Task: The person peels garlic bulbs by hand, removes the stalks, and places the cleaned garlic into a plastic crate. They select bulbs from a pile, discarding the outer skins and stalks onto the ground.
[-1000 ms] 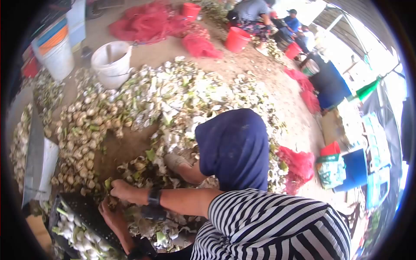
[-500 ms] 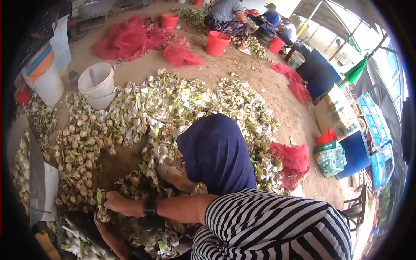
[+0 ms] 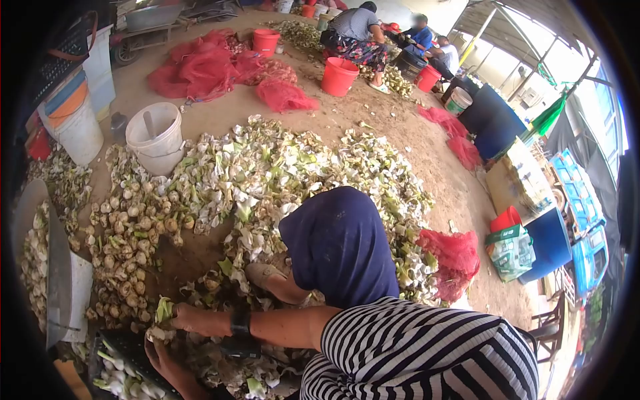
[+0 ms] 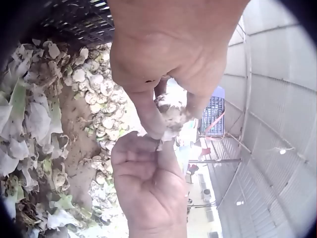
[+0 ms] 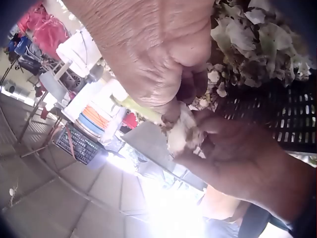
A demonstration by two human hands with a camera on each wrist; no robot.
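Newly together on one garlic bulb [image 5: 181, 135]: left hand [image 3: 167, 365] curled round, right hand [image 3: 200, 321] pinched

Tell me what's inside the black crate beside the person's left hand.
Whitish bulbs, with touches of green, lie inside the black crate. They cover whatever is beneath them, so the lower layers and the crate's floor cannot be seen.

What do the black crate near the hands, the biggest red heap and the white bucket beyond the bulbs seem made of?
Black crate: probably rigid plastic, dull, with regular slots. Red heap: likely synthetic netting, sheer and crumpled. White bucket: seemingly plastic, smooth, with a thick rim.
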